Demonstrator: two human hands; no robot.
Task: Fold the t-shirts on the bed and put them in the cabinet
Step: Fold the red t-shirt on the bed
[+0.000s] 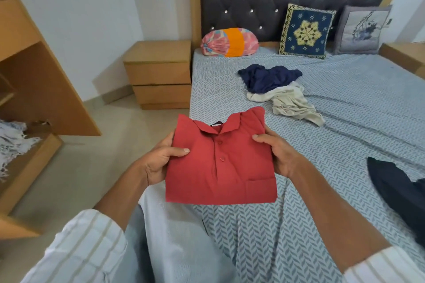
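Observation:
A folded red polo shirt (220, 163) is held up over the near left corner of the bed (345, 126), collar facing away from me. My left hand (161, 161) grips its left edge, thumb on top. My right hand (278, 156) grips its right edge the same way. Farther up the bed a crumpled navy t-shirt (269, 78) lies against a crumpled cream t-shirt (292, 103). A dark garment (400, 193) lies at the bed's right side, partly cut off by the frame edge. The open wooden cabinet (34, 89) stands at the left.
A wooden nightstand (161, 76) sits between the cabinet and the bed. A pink and orange bolster (230, 41), a blue patterned cushion (305, 32) and a grey cushion (363, 30) lean at the tufted headboard. White fringed cloth (11, 142) lies on the cabinet's lower shelf.

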